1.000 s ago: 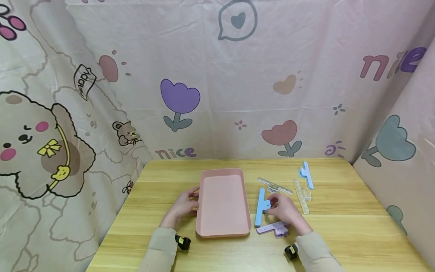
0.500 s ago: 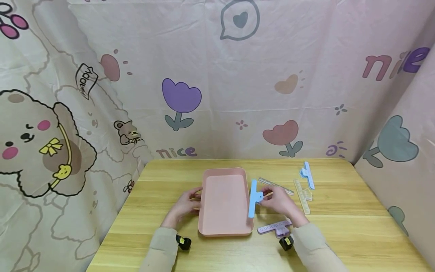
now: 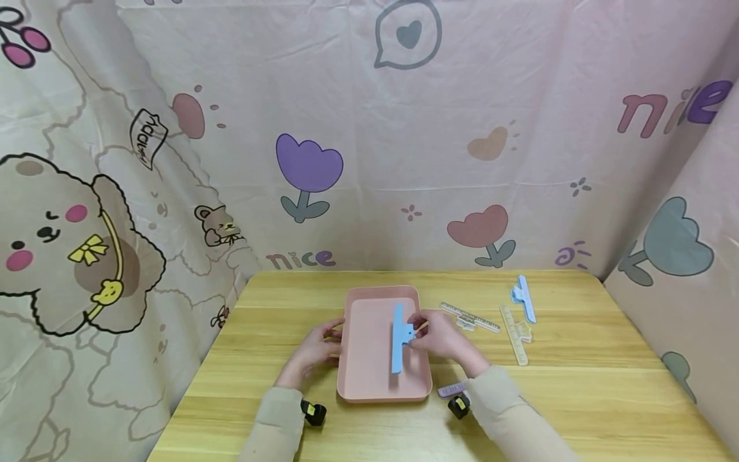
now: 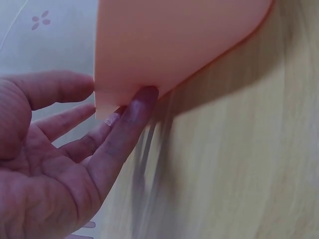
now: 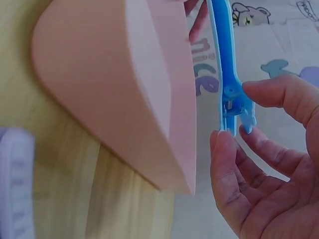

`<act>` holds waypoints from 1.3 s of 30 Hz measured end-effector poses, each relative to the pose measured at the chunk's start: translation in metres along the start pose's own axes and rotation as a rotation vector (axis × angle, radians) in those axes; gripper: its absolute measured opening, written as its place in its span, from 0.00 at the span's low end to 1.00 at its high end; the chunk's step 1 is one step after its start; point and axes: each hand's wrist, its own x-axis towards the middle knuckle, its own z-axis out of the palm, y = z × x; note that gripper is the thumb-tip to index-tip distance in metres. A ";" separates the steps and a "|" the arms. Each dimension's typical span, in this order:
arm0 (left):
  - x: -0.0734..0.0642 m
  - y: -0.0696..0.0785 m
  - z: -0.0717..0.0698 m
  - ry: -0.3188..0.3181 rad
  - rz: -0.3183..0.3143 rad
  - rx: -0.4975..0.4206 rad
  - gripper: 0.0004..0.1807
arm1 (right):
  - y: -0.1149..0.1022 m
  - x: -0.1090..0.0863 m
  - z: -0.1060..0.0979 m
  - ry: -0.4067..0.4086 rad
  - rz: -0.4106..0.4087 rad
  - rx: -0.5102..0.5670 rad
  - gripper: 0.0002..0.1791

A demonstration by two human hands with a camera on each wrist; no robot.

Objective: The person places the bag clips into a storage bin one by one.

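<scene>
A long blue bag clip hangs over the right half of a shallow pink tray. My right hand pinches the clip by its handle tabs. From close up in the right wrist view, the thumb and fingertips hold the clip's spring end, level with the tray's rim. At the tray's left side is my left hand. Its fingers are fairly straight and touch the outer wall, with the thumb at the rim. No clip lies on the visible tray floor.
Right of the tray lie a clear ruler clip, a cream ruler clip and a lighter blue clip. A purple ruler clip is partly hidden under the right wrist. Printed fabric hangs behind the wooden table.
My right hand has lifted the blue clip from the table and carried it left, over the tray's rim. My left hand stays at the tray's side.
</scene>
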 end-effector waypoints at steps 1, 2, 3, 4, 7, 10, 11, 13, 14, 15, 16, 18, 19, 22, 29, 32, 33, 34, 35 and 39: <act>0.000 0.001 0.000 0.001 0.001 0.001 0.41 | -0.002 0.002 0.001 -0.004 0.004 -0.003 0.20; -0.001 0.001 0.001 0.002 -0.002 0.000 0.41 | -0.003 0.003 0.003 -0.010 0.001 -0.005 0.20; -0.001 0.002 0.001 0.003 -0.005 -0.001 0.41 | -0.005 0.005 0.003 -0.016 0.004 -0.011 0.20; -0.002 0.003 0.001 0.001 -0.004 0.001 0.41 | -0.007 0.007 0.004 -0.021 0.005 -0.011 0.20; -0.002 0.004 0.002 -0.001 -0.002 0.004 0.40 | -0.009 0.013 0.006 -0.037 0.009 0.006 0.20; -0.002 0.003 0.001 -0.001 -0.002 0.002 0.40 | -0.011 0.020 0.009 -0.059 0.027 0.048 0.20; -0.002 0.003 0.001 -0.004 0.000 0.001 0.40 | -0.011 0.023 0.010 -0.069 0.035 0.063 0.20; -0.002 0.001 0.001 -0.012 -0.001 -0.005 0.41 | -0.011 0.028 0.012 -0.086 0.059 0.099 0.20; -0.003 0.000 0.000 -0.017 -0.001 -0.009 0.41 | -0.011 0.030 0.013 -0.094 0.067 0.105 0.20; -0.003 0.000 0.000 -0.022 -0.004 -0.009 0.41 | -0.010 0.032 0.015 -0.101 0.076 0.108 0.21; -0.003 -0.001 0.000 -0.027 -0.003 -0.010 0.41 | -0.011 0.034 0.016 -0.106 0.083 0.110 0.21; -0.003 -0.003 -0.001 -0.033 -0.007 -0.013 0.41 | -0.011 0.038 0.019 -0.112 0.088 0.103 0.21; -0.002 -0.003 -0.001 -0.034 -0.011 -0.013 0.41 | -0.011 0.040 0.021 -0.114 0.087 0.099 0.20; -0.001 -0.003 -0.001 -0.035 -0.006 -0.012 0.41 | -0.013 0.045 0.025 -0.114 0.084 0.097 0.19; 0.000 -0.002 -0.001 -0.021 -0.014 0.001 0.41 | -0.020 0.055 0.035 -0.098 0.124 0.061 0.19; 0.001 -0.002 0.000 -0.013 -0.019 0.004 0.41 | -0.021 0.060 0.041 -0.094 0.136 0.033 0.20; 0.001 -0.002 0.000 -0.013 -0.020 0.005 0.41 | -0.021 0.061 0.042 -0.091 0.139 0.019 0.20; 0.001 -0.002 0.000 -0.013 -0.021 0.005 0.41 | -0.021 0.063 0.044 -0.091 0.144 0.010 0.20; 0.001 -0.001 0.000 -0.012 -0.022 0.003 0.41 | -0.021 0.065 0.045 -0.092 0.149 0.004 0.20; 0.000 0.000 0.001 -0.010 -0.021 0.001 0.41 | -0.022 0.069 0.052 -0.094 0.144 -0.027 0.19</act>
